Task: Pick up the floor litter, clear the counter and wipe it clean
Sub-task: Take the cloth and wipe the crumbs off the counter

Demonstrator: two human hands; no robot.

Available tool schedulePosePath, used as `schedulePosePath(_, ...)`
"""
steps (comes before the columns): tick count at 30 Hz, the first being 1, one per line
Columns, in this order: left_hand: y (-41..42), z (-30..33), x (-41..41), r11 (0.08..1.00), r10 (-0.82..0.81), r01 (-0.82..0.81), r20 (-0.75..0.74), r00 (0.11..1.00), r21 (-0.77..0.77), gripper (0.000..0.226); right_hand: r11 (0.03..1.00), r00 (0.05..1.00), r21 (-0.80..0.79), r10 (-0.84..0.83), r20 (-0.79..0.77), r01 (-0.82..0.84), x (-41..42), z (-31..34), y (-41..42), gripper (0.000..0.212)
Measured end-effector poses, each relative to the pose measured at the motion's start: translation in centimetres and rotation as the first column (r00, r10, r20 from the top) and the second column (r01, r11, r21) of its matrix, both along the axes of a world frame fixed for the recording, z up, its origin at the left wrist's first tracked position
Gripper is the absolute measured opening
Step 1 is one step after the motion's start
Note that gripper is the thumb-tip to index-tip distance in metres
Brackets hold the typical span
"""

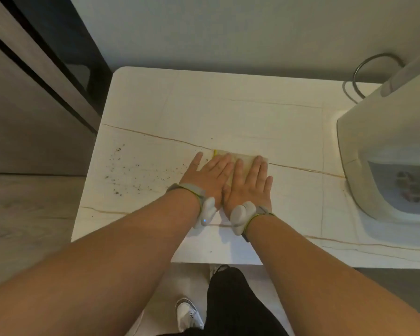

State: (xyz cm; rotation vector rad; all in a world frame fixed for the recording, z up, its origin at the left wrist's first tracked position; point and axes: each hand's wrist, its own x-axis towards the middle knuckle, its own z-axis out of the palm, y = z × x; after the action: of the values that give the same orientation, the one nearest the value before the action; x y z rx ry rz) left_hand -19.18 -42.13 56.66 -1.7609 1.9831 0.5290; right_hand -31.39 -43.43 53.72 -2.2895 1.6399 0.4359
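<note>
two hands press flat, side by side, on a pale cloth near the middle of a white stone table veined with thin brown lines. the left hand and the right hand lie with fingers stretched out and palms down, thumbs nearly touching, gripping nothing; the cloth shows only beyond the fingertips and in the gap between the hands, with a thin yellow edge at its far left corner. each wrist wears a grey band carrying a small white device. dark crumbs are scattered over the table to the left of the hands, just beside the left thumb and running toward the table's left edge. a white appliance stands at the right side of the table, with a metal ring handle behind it. below the table's near edge are a dark trouser leg and a white shoe on the floor.
</note>
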Motion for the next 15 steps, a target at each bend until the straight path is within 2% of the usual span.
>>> schedulePosePath(8,-10.5,0.3,3.4,0.999,-0.048,0.049,0.088,0.995,-0.006,0.074,0.997,0.998,-0.055,-0.050,0.045,0.052,3.6,-0.6,-10.1,0.069)
schedulePosePath(15,-17.5,-0.1,6.6,0.996,-0.038,0.045,0.097,0.995,-0.072,0.068,0.996,0.999,-0.084,-0.010,0.048,0.014,6.6,-0.9,-17.9,0.069)
